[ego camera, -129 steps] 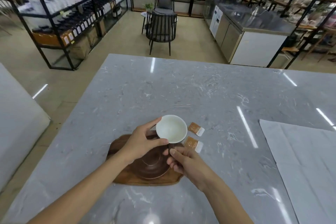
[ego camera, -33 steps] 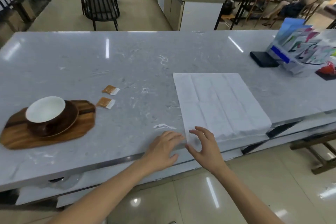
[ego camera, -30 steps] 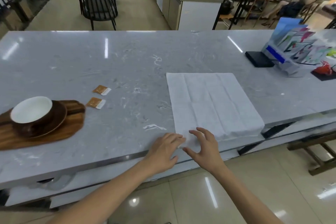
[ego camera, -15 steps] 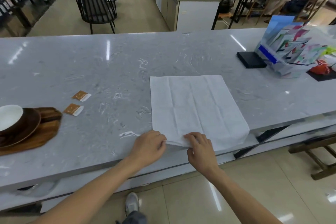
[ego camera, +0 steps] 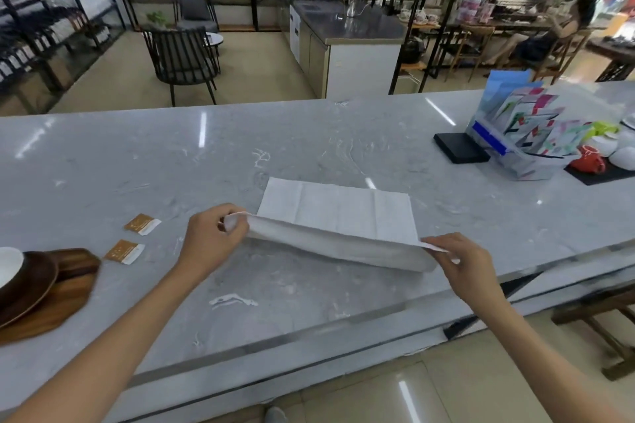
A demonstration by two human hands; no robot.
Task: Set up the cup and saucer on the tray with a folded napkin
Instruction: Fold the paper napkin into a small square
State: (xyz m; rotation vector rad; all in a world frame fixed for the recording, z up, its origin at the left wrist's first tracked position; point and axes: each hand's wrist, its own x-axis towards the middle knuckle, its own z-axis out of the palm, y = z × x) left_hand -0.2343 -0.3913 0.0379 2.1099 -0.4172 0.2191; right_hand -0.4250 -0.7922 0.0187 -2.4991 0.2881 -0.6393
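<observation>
Shop interior w/ black shelving across top of frame, chair [ego camera: 182, 58] upper left, steel counter [ego camera: 347, 41] upper centre, seated person [ego camera: 546, 34] upper right. Grey marble desk [ego camera: 275, 154] across mid frame.

Napkin [ego camera: 336, 213] centre of frame, white, creased; far half flat on desk, near edge lifted off surface & carried toward far side, a half-made fold. 0.5 s ago lay fully flat w/ both hands at near edge by desk rim; now near edge raised and further up the frame.

Left hand [ego camera: 209, 240] centre-left, fingers curled, pinching napkin's near-left corner. Right hand [ego camera: 464, 261] centre-right, thumb & fingers pinching near-right corner, held just above desk. Hands well apart now, one at each corner; 0.5 s ago close together at the near edge.

Tray [ego camera: 58, 295] wooden, at left edge, lower than mid frame, partly cut off. Saucer [ego camera: 31, 282] dark brown, on tray. Cup [ego camera: 8, 266] white inside, on saucer, mostly out of frame. Much the same spot in frame as 0.5 s ago.

Two orange-and-white sachets [ego camera: 141, 224] [ego camera: 123, 251] on desk between tray & napkin, near each other, apart from both.

Right side of frame: black flat box [ego camera: 460, 148], clear holder w/ coloured leaflets [ego camera: 525, 134] just beside it, red pot [ego camera: 589, 158] & white bowls [ego camera: 618, 151] on dark mat at far right edge.

Shoe tip [ego camera: 275, 415] on tiled floor at bottom centre.
</observation>
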